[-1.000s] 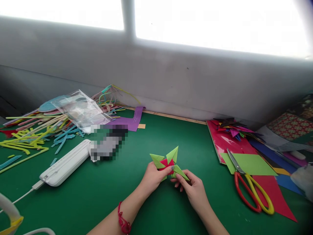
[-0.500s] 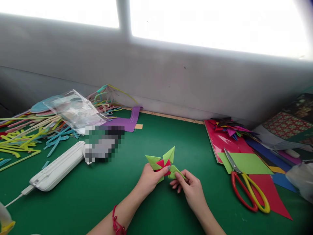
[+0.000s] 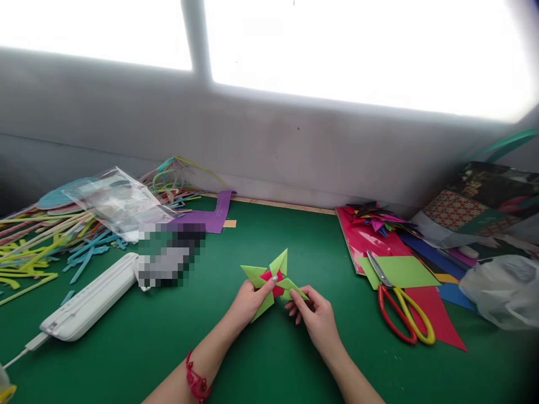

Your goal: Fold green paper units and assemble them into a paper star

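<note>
While we hold the green-and-red paper star (image 3: 273, 278) just above the green mat (image 3: 269, 348) near its middle, our left hand (image 3: 248, 300) pinches its left side with the thumb on the red centre, and our right hand (image 3: 314, 314) grips the lower right point. We judge the fold goes best with the left hand steady and the right creasing firmly, layers kept aligned.

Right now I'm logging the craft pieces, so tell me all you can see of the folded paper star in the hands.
The paper star is folded from light green paper with a red centre and pointed tips. It is held just above the green table; the left hand pinches its left side, and the right hand grips its right tip.
</note>
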{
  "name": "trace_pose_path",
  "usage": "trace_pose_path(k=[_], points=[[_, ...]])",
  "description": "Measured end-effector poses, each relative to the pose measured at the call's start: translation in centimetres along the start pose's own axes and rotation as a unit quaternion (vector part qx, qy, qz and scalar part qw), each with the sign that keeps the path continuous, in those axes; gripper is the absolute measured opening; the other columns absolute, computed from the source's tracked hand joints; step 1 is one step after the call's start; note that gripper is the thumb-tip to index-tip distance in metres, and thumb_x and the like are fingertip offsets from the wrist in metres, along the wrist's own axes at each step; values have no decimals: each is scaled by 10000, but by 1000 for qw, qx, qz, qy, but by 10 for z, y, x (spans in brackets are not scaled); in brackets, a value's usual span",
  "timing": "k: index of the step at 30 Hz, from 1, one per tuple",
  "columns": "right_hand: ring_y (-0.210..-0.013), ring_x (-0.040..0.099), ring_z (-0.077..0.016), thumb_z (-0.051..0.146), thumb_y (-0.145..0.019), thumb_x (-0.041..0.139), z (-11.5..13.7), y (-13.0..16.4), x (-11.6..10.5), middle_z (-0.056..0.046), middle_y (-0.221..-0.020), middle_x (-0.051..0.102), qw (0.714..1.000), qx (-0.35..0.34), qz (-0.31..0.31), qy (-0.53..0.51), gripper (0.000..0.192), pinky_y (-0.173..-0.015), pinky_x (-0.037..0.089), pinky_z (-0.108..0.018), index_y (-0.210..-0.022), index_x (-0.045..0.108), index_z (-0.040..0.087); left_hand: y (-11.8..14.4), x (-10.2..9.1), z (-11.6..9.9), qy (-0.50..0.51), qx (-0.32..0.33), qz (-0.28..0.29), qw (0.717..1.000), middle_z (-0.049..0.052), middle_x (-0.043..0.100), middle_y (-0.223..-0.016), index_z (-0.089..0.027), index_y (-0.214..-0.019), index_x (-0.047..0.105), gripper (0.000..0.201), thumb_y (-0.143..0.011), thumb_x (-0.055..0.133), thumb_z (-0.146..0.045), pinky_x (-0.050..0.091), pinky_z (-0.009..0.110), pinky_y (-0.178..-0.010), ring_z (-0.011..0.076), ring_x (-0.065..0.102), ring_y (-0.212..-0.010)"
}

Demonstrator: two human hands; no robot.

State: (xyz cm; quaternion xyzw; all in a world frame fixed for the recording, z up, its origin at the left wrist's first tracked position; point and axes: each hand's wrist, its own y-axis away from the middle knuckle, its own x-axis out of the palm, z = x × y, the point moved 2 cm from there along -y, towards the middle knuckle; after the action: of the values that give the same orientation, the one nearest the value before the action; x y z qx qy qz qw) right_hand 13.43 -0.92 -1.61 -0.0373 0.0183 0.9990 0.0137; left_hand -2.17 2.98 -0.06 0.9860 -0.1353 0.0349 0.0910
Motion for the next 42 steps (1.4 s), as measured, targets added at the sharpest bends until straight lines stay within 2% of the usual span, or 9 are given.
trace_pose_path(k=[5, 12, 17, 23, 28, 32, 37, 42], points=[[-560, 561, -128, 411, -805, 516, 1, -2, -1, -32, -636, 622, 998, -31, -45, -17, 250, -468, 455, -221, -739, 561, 175, -1, -6, 6, -26, -23, 4, 999, 85, 673, -783, -110, -826, 648, 420, -741, 541, -507, 450, 282, -620, 222, 608, -722], [-457, 544, -124, 453, -706, 612, 2, -46, -2, -33, -556, 618, 996, -33, 2, -82, 307, -407, 465, -236, -681, 563, 152, -29, -15, 6, 2, -11, -25, 1000, 83, 667, -755, -101, -775, 640, 410, -685, 604, -500, 455, 286, -637, 206, 603, -697], [-504, 552, -116, 454, -688, 630, 2, -74, -12, -42, -614, 635, 993, -46, -33, -107, 318, -455, 484, -236, -744, 566, 148, -56, -19, -5, 36, 17, 12, 999, 86, 662, -881, -114, -875, 624, 390, -695, 616, -460, 471, 293, -719, 194, 608, -792], [-487, 542, -123, 409, -710, 627, 0, -86, -14, -29, -586, 623, 991, -41, -23, -125, 263, -440, 465, -243, -747, 568, 155, -77, -25, -5, 40, 2, 65, 997, 117, 666, -906, -102, -942, 630, 420, -677, 655, -426, 479, 302, -702, 206, 622, -797], [-479, 542, -119, 374, -744, 607, 0, -98, -11, -23, -580, 618, 990, -26, 23, -134, 219, -436, 457, -235, -729, 555, 161, -80, -26, -1, 27, 3, 70, 997, 118, 674, -906, -104, -928, 646, 393, -699, 637, -423, 472, 293, -713, 220, 623, -822], [-472, 539, -120, 382, -752, 598, 2, -102, -10, -24, -577, 615, 990, -9, 38, -133, 226, -435, 458, -238, -725, 547, 163, -79, -25, -2, 36, 9, 72, 997, 118, 675, -882, -100, -947, 635, 390, -711, 629, -410, 480, 310, -692, 219, 631, -763], [-464, 533, -114, 406, -748, 595, 2, -105, -10, -20, -572, 609, 988, 16, 71, -136, 249, -423, 452, -229, -732, 536, 165, -77, -22, -5, 30, 29, 70, 997, 104, 669, -924, -120, -958, 632, 376, -696, 651, -389, 478, 313, -744, 226, 620, -839], [-455, 531, -110, 414, -770, 567, 1, -111, -8, -19, -572, 610, 988, 6, 93, -125, 250, -423, 452, -227, -750, 532, 167, -77, -21, -5, 46, 23, 79, 996, 102, 660, -829, -108, -945, 616, 365, -724, 620, -398, 511, 326, -648, 204, 622, -713]])
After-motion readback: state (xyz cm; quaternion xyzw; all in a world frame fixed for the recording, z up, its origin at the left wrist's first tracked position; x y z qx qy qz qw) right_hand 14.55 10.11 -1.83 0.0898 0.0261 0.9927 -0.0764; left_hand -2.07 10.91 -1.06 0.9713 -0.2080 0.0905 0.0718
